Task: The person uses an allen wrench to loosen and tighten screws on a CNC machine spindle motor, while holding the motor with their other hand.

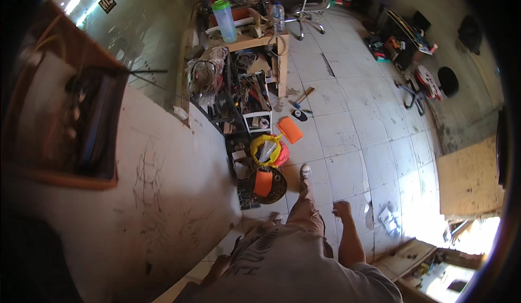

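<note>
My right hand [342, 209] hangs beside my right leg over the tiled floor, its fingers loosely curled with nothing visible in them. Of my left arm [217, 269] only a part shows at the lower edge; the left hand is hidden behind my body. Ahead of my feet on the left, a round dark tray [278, 190] bears an orange flat piece [263, 183]. Just beyond it stands a yellow plastic bag [255, 150] with clear plastic in it. Another orange piece [290, 130] lies on the tiles, near a hammer [304, 98] and a black roundish object [299, 116].
A wooden workbench [283, 69] holds a green-lidded bottle [224, 21], a water bottle [278, 16] and clutter. Beneath and beside it are tool-filled racks [255, 94]. A wall [179, 194] runs along my left. An office chair [315, 4] and a second chair base [415, 97] stand farther off.
</note>
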A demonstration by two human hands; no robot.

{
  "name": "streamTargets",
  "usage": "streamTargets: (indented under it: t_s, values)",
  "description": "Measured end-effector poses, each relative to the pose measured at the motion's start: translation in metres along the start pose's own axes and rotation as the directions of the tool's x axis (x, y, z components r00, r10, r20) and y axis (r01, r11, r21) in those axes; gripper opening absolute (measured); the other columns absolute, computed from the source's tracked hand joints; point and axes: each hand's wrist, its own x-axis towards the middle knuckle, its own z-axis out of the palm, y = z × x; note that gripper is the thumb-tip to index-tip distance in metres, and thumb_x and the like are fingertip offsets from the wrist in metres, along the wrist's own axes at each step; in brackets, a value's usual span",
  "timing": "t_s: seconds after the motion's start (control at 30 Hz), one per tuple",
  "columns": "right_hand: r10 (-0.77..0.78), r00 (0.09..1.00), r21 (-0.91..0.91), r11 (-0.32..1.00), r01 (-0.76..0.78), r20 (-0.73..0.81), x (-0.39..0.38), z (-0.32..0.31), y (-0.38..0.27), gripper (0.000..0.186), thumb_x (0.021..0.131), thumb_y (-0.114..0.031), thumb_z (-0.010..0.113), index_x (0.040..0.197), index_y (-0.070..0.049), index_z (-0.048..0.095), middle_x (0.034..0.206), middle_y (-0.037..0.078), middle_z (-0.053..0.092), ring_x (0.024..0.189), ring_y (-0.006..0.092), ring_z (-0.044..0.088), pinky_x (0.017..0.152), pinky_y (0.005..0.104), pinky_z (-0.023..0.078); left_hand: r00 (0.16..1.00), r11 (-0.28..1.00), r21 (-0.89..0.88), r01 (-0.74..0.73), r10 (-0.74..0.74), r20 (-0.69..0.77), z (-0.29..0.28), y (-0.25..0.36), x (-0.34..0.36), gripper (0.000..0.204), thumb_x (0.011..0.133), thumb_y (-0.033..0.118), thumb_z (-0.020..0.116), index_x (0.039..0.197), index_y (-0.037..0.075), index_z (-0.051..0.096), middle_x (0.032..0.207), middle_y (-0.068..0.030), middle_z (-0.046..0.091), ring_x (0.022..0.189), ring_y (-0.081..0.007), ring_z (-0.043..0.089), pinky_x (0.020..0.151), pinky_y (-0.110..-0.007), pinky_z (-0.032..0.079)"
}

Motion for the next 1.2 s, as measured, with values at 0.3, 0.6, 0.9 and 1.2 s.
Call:
streamTargets:
  t_s: [0.3, 0.6, 0.9, 1.2]
  values:
    - [-0.603, 0.787, -0.199, 0.761, 0.617, 0.130, 0.231, 0.087, -0.455, 0.039, 0.091, -0.036, 0.065, 0.082, 0.001, 0.071, 0.070, 0.020, 0.068, 0.066, 0.0308, 0.070, 0.066, 0.0451, 0.053, 0.916, 0.722, -0.630, 0.286, -0.399, -0.041, 0.069, 0.159, -0.021, 0.051, 0.095, 0.043, 0.066, 0.126, 0.003, 0.068, 0.110, -0.0123, 0.071, 0.099, -0.0245, 0.068, 0.083, -0.043, 0.055]
    - [-0.740, 0.552, -0.309, 0.461, 0.832, 0.384, 0.398, 0.201, -0.679, 0.026, 0.093, -0.028, 0.062, 0.102, -0.010, 0.078, 0.097, 0.022, 0.075, 0.095, 0.0398, 0.073, 0.083, 0.0483, 0.056, 0.806, 0.281, -0.905, 0.319, -0.583, 0.103, 0.093, 0.342, -0.010, 0.050, 0.096, 0.041, 0.066, 0.127, 0.002, 0.067, 0.112, -0.0131, 0.071, 0.103, -0.0252, 0.067, 0.085, -0.043, 0.055]
    - [-0.746, 0.320, -0.452, 0.028, 0.892, 0.584, 0.432, 0.285, -0.702, 0.013, 0.090, -0.014, 0.064, 0.096, -0.012, 0.076, 0.119, 0.014, 0.060, 0.105, 0.0384, 0.068, 0.084, 0.0527, 0.058, 0.749, 0.042, -0.944, 0.329, -0.619, 0.233, 0.122, 0.411, -0.017, 0.050, 0.097, 0.039, 0.066, 0.128, 0.000, 0.067, 0.115, -0.0140, 0.070, 0.107, -0.0260, 0.066, 0.087, -0.043, 0.054]
    - [-0.621, -0.097, -0.375, -0.583, 0.720, 0.778, 0.448, 0.305, -0.702, 0.013, 0.080, -0.018, 0.070, 0.091, -0.016, 0.076, 0.114, 0.008, 0.063, 0.100, 0.0315, 0.064, 0.087, 0.0462, 0.052, 0.727, -0.108, -0.951, 0.289, -0.622, 0.291, 0.180, 0.434, -0.049, 0.049, 0.098, 0.037, 0.066, 0.129, -0.001, 0.066, 0.117, -0.0148, 0.070, 0.111, -0.0267, 0.064, 0.089, -0.043, 0.054]
